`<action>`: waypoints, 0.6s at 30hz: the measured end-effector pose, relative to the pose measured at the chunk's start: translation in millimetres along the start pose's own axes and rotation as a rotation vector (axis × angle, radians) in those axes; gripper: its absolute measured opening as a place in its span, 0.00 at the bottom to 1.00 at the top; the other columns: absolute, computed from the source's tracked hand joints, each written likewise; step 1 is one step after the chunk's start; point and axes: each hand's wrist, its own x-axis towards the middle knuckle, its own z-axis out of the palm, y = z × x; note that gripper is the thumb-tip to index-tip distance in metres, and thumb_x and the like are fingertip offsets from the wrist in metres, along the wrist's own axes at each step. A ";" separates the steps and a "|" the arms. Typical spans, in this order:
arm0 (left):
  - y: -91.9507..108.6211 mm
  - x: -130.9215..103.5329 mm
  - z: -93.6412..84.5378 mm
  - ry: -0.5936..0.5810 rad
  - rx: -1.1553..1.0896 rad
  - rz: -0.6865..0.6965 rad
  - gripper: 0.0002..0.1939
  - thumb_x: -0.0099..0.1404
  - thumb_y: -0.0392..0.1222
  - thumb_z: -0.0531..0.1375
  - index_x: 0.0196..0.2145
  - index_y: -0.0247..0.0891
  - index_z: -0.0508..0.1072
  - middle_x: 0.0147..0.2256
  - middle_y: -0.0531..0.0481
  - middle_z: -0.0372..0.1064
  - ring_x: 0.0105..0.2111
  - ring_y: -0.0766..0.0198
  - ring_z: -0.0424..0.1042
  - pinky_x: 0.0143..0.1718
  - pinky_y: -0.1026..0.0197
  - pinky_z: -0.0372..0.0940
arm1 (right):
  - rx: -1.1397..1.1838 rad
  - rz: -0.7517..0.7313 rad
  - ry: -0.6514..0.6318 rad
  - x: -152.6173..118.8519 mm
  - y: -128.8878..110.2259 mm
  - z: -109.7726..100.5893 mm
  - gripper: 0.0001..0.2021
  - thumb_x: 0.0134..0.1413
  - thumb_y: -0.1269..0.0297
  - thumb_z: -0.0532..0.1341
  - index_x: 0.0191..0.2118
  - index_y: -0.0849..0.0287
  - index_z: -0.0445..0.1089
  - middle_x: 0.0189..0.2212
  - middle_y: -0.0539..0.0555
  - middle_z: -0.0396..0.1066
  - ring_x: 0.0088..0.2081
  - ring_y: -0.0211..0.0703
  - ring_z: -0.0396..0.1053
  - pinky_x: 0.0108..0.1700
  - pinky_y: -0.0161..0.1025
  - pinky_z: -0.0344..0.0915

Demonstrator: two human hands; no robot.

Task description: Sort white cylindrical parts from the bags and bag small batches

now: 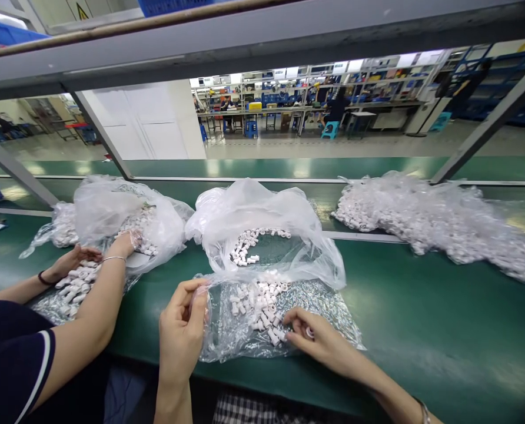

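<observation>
A green table runs left to right, its surface glossy with pale reflections. At its near edge, the left hand pinches the rim of a clear bag between thumb and fingers. White parts lie heaped in the middle of this bag. The right hand is at the heap's right side, fingers loosely curled around one white piece. Just beyond lies a milky bag with more parts inside its open mouth.

Far right on the table, filled bags lie in a long row. At left, a co-worker's two hands are among parts and another bag.

A grey beam crosses above the table on slanting posts. Beyond are a white partition, a shiny floor, workbenches, a turquoise stool and, far right, blue shelves.
</observation>
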 end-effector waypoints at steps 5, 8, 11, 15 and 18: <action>-3.4 -0.3 -3.7 0.018 0.003 -0.003 0.20 0.62 0.57 0.61 0.40 0.36 0.73 0.19 0.55 0.59 0.18 0.69 0.59 0.17 0.69 0.56 | -0.238 -0.051 0.038 1.6 5.6 17.1 0.20 0.61 0.45 0.52 0.47 0.57 0.66 0.31 0.50 0.64 0.30 0.25 0.55 0.34 0.28 0.49; -5.6 -1.0 -6.6 0.023 0.013 0.009 0.19 0.63 0.56 0.61 0.40 0.36 0.74 0.19 0.55 0.59 0.18 0.70 0.58 0.17 0.69 0.55 | 0.152 0.015 -0.009 -2.4 7.5 4.5 0.23 0.60 0.42 0.49 0.44 0.59 0.62 0.30 0.49 0.62 0.27 0.24 0.54 0.31 0.26 0.52; -5.4 -1.6 -6.0 0.004 0.012 0.007 0.18 0.64 0.56 0.60 0.41 0.37 0.73 0.20 0.55 0.59 0.19 0.70 0.58 0.18 0.70 0.55 | 0.495 0.003 -0.117 -6.0 1.8 -5.9 0.26 0.61 0.40 0.45 0.47 0.59 0.58 0.27 0.47 0.58 0.22 0.23 0.50 0.27 0.27 0.54; -3.1 -2.9 -2.5 -0.002 0.006 -0.041 0.20 0.63 0.58 0.60 0.41 0.37 0.73 0.20 0.55 0.59 0.19 0.69 0.59 0.18 0.70 0.55 | 0.154 -0.028 -0.028 0.2 -6.8 11.0 0.25 0.60 0.40 0.48 0.45 0.59 0.64 0.30 0.49 0.62 0.26 0.24 0.53 0.29 0.26 0.51; -3.7 -3.8 -2.4 -0.004 0.007 -0.044 0.20 0.63 0.58 0.60 0.41 0.37 0.73 0.20 0.55 0.59 0.19 0.69 0.58 0.18 0.70 0.55 | -0.249 -0.073 0.117 10.3 -2.4 35.5 0.22 0.59 0.43 0.52 0.43 0.58 0.66 0.32 0.50 0.65 0.27 0.25 0.50 0.31 0.27 0.43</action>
